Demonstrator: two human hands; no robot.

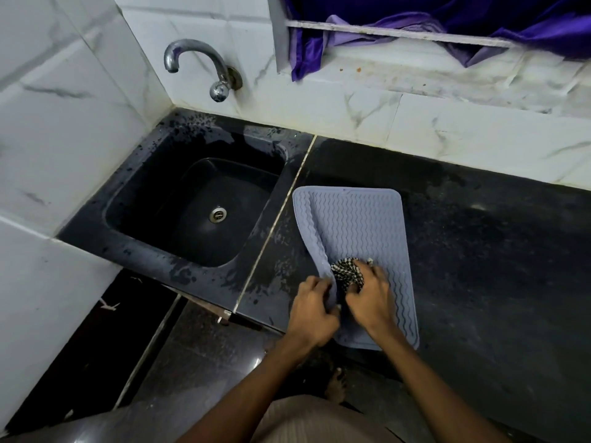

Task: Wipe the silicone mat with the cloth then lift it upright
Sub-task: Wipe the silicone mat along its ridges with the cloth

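A pale blue silicone mat [358, 225] with wavy ridges lies on the black countertop [479, 251], right of the sink. Its left edge is curled up and inward. My left hand [311, 310] pinches that raised left edge near the front corner. My right hand [372, 300] presses a balled black-and-white checked cloth [347, 271] onto the mat's front left area. The cloth is partly hidden under my fingers.
A black sink [198, 206] with a metal drain is set into the counter at left, with a chrome tap [198, 63] on the tiled wall above. The counter near the sink is wet. A purple curtain [415, 27] hangs at the window ledge behind.
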